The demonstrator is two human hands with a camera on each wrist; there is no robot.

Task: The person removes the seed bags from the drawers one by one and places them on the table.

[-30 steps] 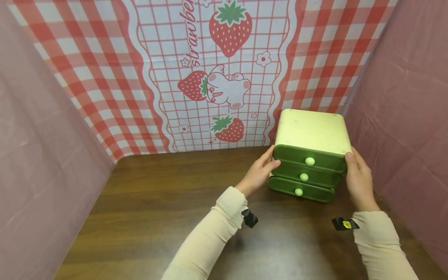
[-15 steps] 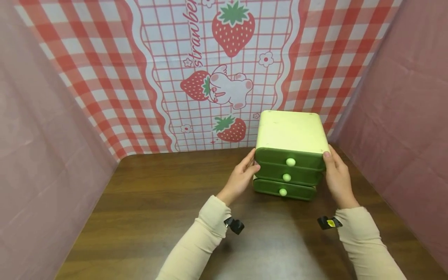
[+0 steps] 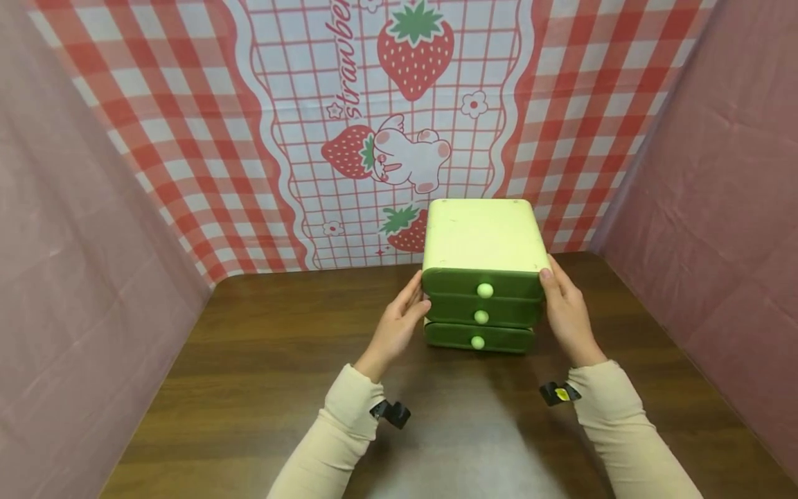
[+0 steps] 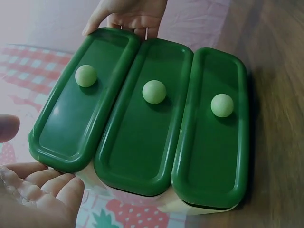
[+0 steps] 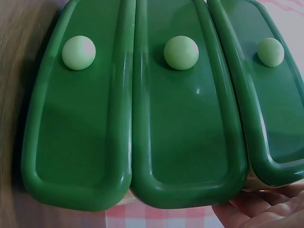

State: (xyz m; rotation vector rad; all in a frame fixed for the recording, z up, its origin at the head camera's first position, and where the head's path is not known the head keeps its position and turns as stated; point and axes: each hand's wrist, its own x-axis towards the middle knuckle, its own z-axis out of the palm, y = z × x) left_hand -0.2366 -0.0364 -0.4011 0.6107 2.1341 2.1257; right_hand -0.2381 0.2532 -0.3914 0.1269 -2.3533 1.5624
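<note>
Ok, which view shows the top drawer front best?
Left wrist: the top drawer front and its knob sit large and fully in frame. Head shows it smaller, seen from above; right wrist crops it at the edge.

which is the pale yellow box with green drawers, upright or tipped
Upright: the pale yellow box has its top uppermost, green drawers stacked below.

The drawer unit [image 3: 483,235] had the left hand [image 3: 394,327] at its left, the right hand [image 3: 569,315] opposite, cloth [image 3: 249,125] behind, and table [image 3: 268,388], seemingly touching, beneath.
</note>
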